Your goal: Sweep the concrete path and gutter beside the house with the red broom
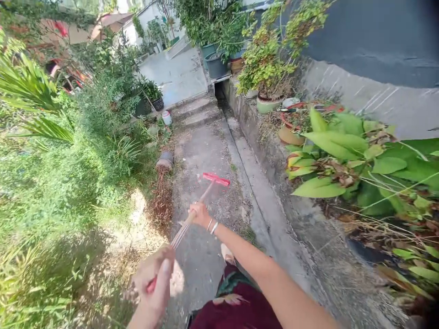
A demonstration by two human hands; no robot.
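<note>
A long-handled tool with a red bar-shaped head slants away from me down the middle of the concrete path. Its pale, striped handle runs back toward my body. My right hand, with bands on the wrist, is closed around the handle partway along. Lower down at the left, my left hand wraps around the handle's near end, where a bit of red shows; this hand is smeared by motion. The head is at or just above the path, and whether it has bristles or teeth cannot be made out.
A narrow drain channel runs along the path's right side, below a raised bed with leafy plants. Dry brown stems and a grey pot border the left. Low steps cross the far end.
</note>
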